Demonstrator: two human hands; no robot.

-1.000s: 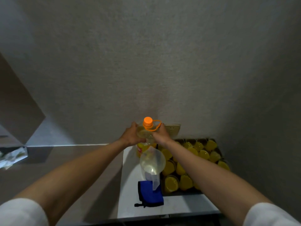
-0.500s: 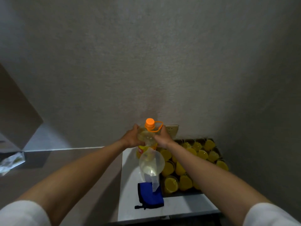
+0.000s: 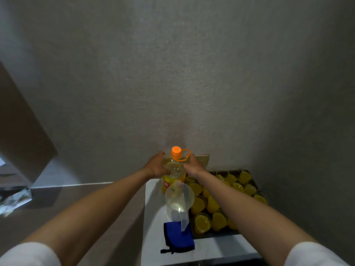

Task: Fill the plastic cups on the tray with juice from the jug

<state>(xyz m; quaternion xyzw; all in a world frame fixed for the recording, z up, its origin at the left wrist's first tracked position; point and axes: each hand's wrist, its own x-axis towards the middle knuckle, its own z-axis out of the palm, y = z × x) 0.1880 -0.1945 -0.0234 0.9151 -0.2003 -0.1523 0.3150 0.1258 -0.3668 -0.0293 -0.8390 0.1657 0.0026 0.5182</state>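
A clear juice bottle [image 3: 173, 169] with an orange cap and a yellow label stands upright at the back of the white table [image 3: 153, 217]. My left hand [image 3: 156, 167] grips its shoulder from the left and my right hand [image 3: 193, 166] grips it from the right. In front of the bottle stands a clear plastic jug [image 3: 179, 198] that looks nearly empty. To the right, a dark tray [image 3: 211, 234] holds several plastic cups [image 3: 201, 223] filled with yellow juice.
A blue cloth [image 3: 177, 239] lies on the table in front of the jug. A wall socket [image 3: 202, 160] sits just behind the bottle. The wall rises close behind the table. A brown box [image 3: 21, 131] and crumpled paper [image 3: 13, 200] are on the floor at left.
Both hands have shifted a little with the bottle, which now stands more upright behind the jug. The camera view has drifted slightly.
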